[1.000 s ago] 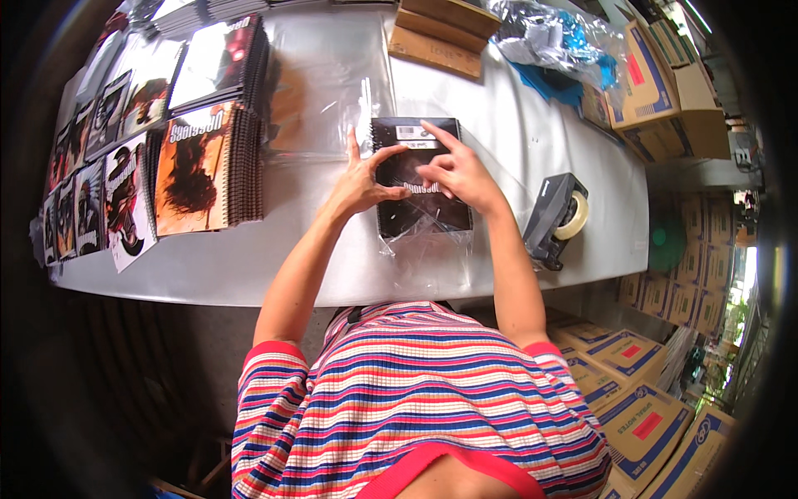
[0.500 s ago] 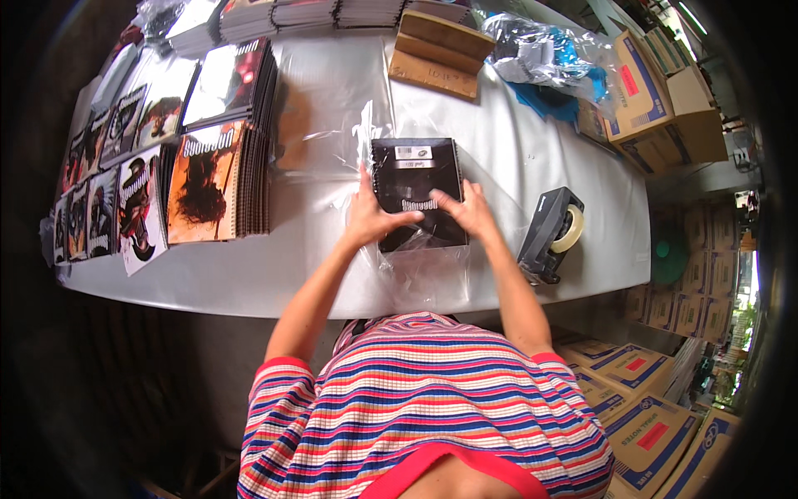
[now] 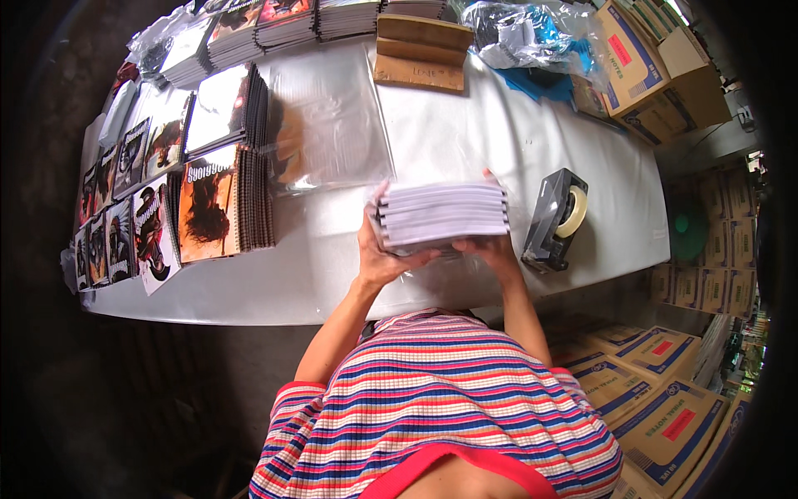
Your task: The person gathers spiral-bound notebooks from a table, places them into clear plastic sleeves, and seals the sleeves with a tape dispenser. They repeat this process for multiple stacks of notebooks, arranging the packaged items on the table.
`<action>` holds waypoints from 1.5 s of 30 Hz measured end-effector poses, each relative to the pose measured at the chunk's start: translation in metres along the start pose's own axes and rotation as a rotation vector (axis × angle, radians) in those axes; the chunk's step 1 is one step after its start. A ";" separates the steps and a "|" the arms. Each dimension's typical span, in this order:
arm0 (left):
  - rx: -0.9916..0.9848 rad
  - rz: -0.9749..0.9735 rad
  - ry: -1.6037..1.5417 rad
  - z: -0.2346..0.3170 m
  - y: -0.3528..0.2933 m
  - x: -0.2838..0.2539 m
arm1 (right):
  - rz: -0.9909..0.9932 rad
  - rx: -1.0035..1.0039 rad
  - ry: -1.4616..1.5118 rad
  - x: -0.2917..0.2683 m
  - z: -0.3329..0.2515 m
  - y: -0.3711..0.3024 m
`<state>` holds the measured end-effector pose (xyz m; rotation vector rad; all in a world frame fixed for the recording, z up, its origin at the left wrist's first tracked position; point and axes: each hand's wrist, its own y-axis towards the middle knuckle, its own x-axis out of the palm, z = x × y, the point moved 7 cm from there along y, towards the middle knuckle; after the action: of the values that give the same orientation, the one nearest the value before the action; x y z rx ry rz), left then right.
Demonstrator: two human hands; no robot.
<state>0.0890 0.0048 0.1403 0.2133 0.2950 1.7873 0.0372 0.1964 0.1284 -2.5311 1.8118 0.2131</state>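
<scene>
Between my hands is a stack of spiral notebooks (image 3: pixel 443 214), tipped up so that its white page edges face up. Clear plastic film shows around its lower part, though blur hides how far it wraps. My left hand (image 3: pixel 379 251) is closed round the stack's left side, thumb across the near face. Gripping the other side is my right hand (image 3: pixel 492 249), its thumb also on the near face and a fingertip past the far corner. A black tape dispenser (image 3: pixel 546 223) with a pale roll stands just right of my right hand.
Stacked notebooks with illustrated covers (image 3: pixel 208 212) fill the table's left side. Flat clear plastic sleeves (image 3: pixel 332 125) lie beside them. Behind are a wooden stand (image 3: pixel 421 60), crumpled clear and blue plastic (image 3: pixel 532 37) and an open carton (image 3: pixel 661 91). More cartons (image 3: pixel 669 424) sit at lower right.
The notebook stack lay flat, dark cover up, with my hands on top; now it is tipped up and gripped at both sides. My view has shifted slightly.
</scene>
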 end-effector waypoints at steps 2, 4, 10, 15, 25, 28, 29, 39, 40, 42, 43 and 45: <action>0.171 -0.028 0.177 0.005 -0.008 0.005 | 0.010 -0.150 -0.015 -0.003 -0.022 -0.007; 0.273 -0.029 0.294 0.005 -0.023 0.003 | 0.007 -0.458 -0.267 -0.004 -0.040 -0.017; 0.178 0.064 0.152 0.000 -0.024 0.005 | -0.127 -0.287 -0.167 0.000 -0.021 -0.005; 0.318 0.046 0.379 0.002 -0.027 0.009 | -0.137 -0.333 -0.197 0.000 -0.020 -0.006; 0.669 0.145 0.576 0.043 -0.036 -0.020 | 0.075 -0.462 -0.126 -0.024 -0.042 -0.029; 0.697 -0.099 0.843 0.064 -0.028 -0.013 | 0.051 -0.402 -0.153 -0.016 -0.044 -0.041; 0.754 -0.207 0.874 0.068 -0.024 -0.011 | 0.118 -0.395 -0.135 -0.021 -0.049 -0.041; 0.538 -0.834 0.746 0.076 0.017 0.010 | -0.125 -0.356 -0.814 0.002 -0.090 -0.034; 0.511 -0.874 0.755 0.075 0.019 0.011 | -0.122 -0.335 -0.777 0.002 -0.092 -0.033; 0.499 -0.954 0.783 0.076 0.019 0.015 | -0.159 -0.318 -0.801 0.000 -0.090 -0.032; 0.521 -0.996 0.802 0.079 0.020 0.018 | -0.172 -0.309 -0.814 -0.001 -0.090 -0.032; 0.559 -1.045 0.817 0.081 0.020 0.022 | -0.219 -0.312 -0.817 0.001 -0.098 -0.029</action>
<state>0.0898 0.0284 0.2234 -0.2721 1.2367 0.6343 0.0747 0.1953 0.2231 -2.2344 1.2309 1.3649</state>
